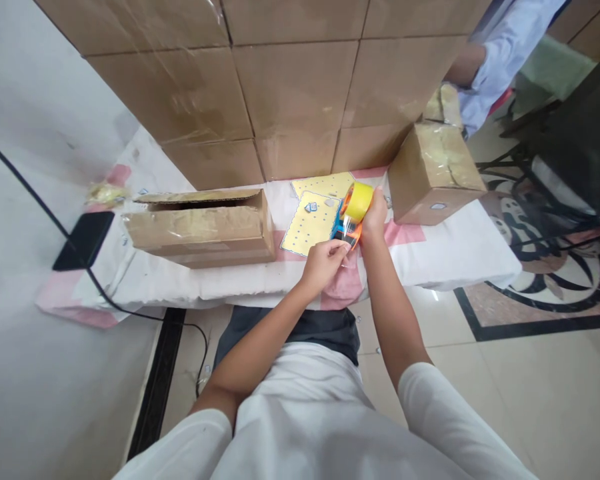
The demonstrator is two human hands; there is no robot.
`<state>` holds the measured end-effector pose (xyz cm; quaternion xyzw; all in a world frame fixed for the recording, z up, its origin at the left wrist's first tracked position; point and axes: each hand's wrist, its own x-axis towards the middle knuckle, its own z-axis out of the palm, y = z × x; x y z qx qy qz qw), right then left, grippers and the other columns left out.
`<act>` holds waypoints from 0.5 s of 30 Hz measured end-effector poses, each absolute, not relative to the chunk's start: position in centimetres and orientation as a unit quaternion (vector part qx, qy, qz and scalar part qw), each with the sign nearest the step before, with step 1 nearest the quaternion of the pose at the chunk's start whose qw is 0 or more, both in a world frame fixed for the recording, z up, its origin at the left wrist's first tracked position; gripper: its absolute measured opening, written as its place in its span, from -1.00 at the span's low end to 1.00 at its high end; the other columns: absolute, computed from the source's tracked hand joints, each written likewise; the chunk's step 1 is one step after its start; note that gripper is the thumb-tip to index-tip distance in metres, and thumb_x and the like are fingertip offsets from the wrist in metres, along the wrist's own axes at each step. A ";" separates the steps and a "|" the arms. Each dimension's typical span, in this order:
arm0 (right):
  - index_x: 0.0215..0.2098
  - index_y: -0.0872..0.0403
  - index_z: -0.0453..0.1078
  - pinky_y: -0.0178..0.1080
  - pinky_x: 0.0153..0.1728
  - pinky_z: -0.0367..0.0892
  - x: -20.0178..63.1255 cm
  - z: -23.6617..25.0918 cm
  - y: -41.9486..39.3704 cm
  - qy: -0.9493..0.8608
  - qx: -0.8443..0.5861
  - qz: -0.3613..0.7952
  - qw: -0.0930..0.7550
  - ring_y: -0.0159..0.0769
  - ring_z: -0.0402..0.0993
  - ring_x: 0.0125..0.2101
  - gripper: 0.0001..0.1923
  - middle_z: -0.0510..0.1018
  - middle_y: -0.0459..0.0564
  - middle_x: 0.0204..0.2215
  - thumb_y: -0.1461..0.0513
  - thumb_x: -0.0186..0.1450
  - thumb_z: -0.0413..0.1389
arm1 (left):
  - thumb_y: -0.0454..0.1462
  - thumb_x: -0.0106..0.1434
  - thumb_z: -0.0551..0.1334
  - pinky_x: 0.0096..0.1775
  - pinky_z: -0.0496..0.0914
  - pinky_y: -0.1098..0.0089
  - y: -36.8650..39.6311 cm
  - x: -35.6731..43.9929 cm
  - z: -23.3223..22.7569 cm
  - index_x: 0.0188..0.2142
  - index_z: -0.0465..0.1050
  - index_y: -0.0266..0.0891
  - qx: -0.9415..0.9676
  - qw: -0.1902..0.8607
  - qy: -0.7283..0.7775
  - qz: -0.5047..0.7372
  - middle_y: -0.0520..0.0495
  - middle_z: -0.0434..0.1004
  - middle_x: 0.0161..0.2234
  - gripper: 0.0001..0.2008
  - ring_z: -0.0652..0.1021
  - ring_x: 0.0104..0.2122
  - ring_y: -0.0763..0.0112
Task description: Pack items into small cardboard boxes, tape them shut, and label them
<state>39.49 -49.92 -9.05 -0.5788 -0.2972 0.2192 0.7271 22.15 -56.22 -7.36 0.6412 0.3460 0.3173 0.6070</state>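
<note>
Head view, looking down over the person's own two forearms toward a tabletop [460, 257] covered with a white and pink cloth. At centre frame the right hand [375, 217] is closed around a tape dispenser [353, 215], an orange and blue frame carrying a yellow roll of clear tape, held just above the cloth. The left hand [324, 261], just below and left of the dispenser, has its fingertips pinched on the free end of the clear tape at the dispenser's lower edge; the other fingers are curled in. Directly behind the dispenser, flat on the cloth, lie yellow dotted sheets [314, 220], one overlapping the other. Left of centre lies a long cardboard box [203, 228], its top flap partly open and its face wrapped in glossy tape. At right of centre a smaller taped cardboard box [437, 175] rests on the tabletop, tilted. A wall of stacked cartons [290, 87] fills the upper middle of the frame. At the left edge a black block [84, 240] with a black cable sits on the cloth. In the upper right corner another person's sleeve [500, 57], pale blue, shows beside the cartons.
</note>
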 end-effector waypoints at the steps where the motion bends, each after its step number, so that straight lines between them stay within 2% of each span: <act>1: -0.23 0.03 0.41 0.07 -0.27 0.59 39.7 -9.2 -49.8 -0.305 -0.577 0.224 0.724 0.00 0.64 -0.21 -0.21 0.56 0.13 -0.32 -0.41 0.32 -0.26 | -0.21 0.35 0.23 -0.26 0.42 0.40 -56.2 22.1 -7.4 -0.31 0.59 -0.23 0.642 0.607 0.347 0.315 0.03 0.58 -0.53 -0.80 0.60 -0.45 0.37; 6: -0.22 0.05 0.45 0.08 -0.25 0.61 40.2 -9.7 -49.8 -0.293 -0.581 0.238 0.721 0.00 0.66 -0.21 -0.20 0.60 0.15 -0.29 -0.39 0.33 -0.26 | -0.20 0.35 0.22 -0.24 0.41 0.40 -56.1 22.0 -7.3 -0.31 0.60 -0.22 0.649 0.602 0.346 0.310 0.03 0.58 -0.53 -0.79 0.59 -0.43 0.37; 11: -0.26 0.03 0.42 0.00 -0.20 0.62 40.2 -9.6 -49.8 -0.192 -0.571 0.259 0.755 -0.14 0.66 -0.31 -0.32 0.63 0.04 -0.30 -0.35 0.32 -0.11 | -0.22 0.34 0.21 -0.26 0.39 0.40 -55.8 22.0 -7.7 -0.32 0.59 -0.22 0.653 0.602 0.345 0.305 0.04 0.56 -0.55 -0.80 0.58 -0.45 0.37; 15: -0.27 0.01 0.39 -0.02 -0.23 0.61 40.1 -9.6 -49.8 -0.181 -0.573 0.262 0.756 -0.15 0.65 -0.32 -0.37 0.60 0.01 -0.32 -0.32 0.34 -0.11 | -0.19 0.35 0.21 -0.26 0.39 0.40 -55.6 21.8 -8.0 -0.34 0.58 -0.21 0.655 0.603 0.336 0.307 0.05 0.55 -0.55 -0.78 0.57 -0.46 0.37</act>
